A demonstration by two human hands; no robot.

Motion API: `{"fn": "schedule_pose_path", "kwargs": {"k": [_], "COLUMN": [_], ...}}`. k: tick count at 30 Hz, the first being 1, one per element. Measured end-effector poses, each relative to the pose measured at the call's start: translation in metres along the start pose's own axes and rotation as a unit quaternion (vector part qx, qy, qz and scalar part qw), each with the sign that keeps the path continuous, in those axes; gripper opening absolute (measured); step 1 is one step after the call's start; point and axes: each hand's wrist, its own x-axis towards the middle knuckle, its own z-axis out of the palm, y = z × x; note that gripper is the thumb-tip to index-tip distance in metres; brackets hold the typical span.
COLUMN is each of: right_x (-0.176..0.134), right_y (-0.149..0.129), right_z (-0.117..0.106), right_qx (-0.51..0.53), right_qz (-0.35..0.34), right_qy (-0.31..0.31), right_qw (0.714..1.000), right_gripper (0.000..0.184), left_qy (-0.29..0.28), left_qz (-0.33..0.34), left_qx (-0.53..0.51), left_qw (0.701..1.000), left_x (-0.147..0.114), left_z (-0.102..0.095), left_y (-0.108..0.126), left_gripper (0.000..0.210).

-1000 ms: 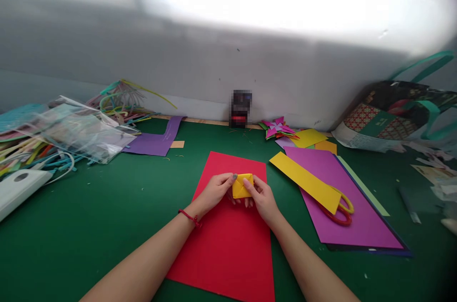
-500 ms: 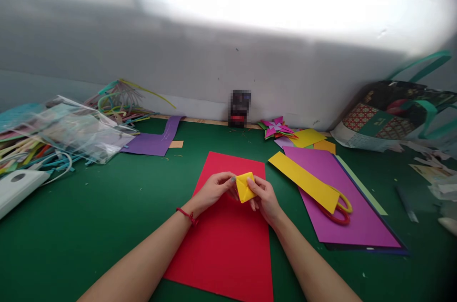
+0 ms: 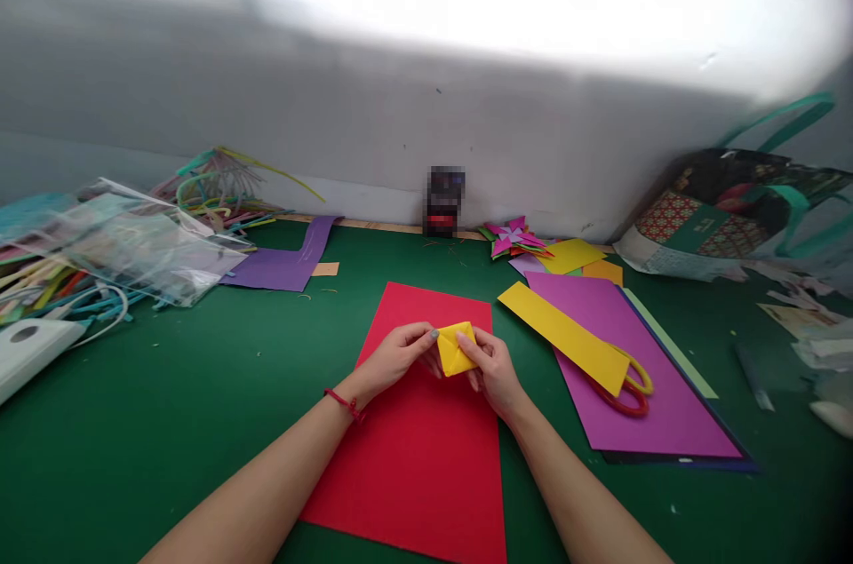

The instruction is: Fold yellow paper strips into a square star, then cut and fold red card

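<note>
Head view: a small folded yellow paper (image 3: 451, 354) is held between the two hands, over the far half of a red sheet (image 3: 413, 457), whose long axis is run toward the back edge of the counter (image 3: 166, 422). By the right hand (image 3: 491, 366) the paper is pinched, the thumb pressed across its face; by the left hand (image 3: 401, 357) its far left corner is nipped, the fingers being curled and partly hidden. No clear long axis is shown by the near-square paper, and more of it is covered by the right hand.
</note>
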Motion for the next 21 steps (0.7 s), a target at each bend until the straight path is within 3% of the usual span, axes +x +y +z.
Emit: {"fn": "schedule_pose_path", "kwargs": {"k": [18, 21], "right_x": [-0.0024, -0.0011], "right_y": [0.0024, 0.0037], "right_z": [0.0094, 0.0102], "right_qx": [-0.054, -0.055], "right_qz": [-0.048, -0.042], "right_qy": [0.023, 0.028], "right_qw": [0.997, 0.997], "right_gripper": [0.023, 0.023], "left_qy": [0.083, 0.094], "left_qz": [0.012, 0.021], "left_qx": [0.126, 0.097], "left_qw": [0.988, 0.991], "left_x": [-0.0006, 0.0013], "left_z": [0.0002, 0.0001], "left_y": [-0.0066, -0.0076], "left_gripper": [0.029, 0.029]}}
